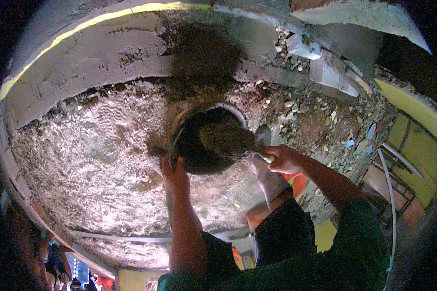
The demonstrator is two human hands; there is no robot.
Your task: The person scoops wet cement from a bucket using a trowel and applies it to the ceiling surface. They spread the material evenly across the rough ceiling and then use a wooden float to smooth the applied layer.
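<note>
One dusty foot (263, 170) of mine is planted nearest, an orange thing (300, 185) beside it. At the basin's near left, my left hand (176, 173) touches the rim; I can't tell whether it pinches it. My right hand (285, 160), at the near right, is closed around a pale handle (268, 157). The black basin (192, 156) sits just beyond, on rough ground; in it shows a grey-brown mass (223, 138), tool blade or loose material, I can't tell. I judge I'm working the contents; the next move calls for a steady rim and a controlled right wrist. Farther right lies rubble (320, 114); farthest, a low plastered ledge (116, 46).
</note>
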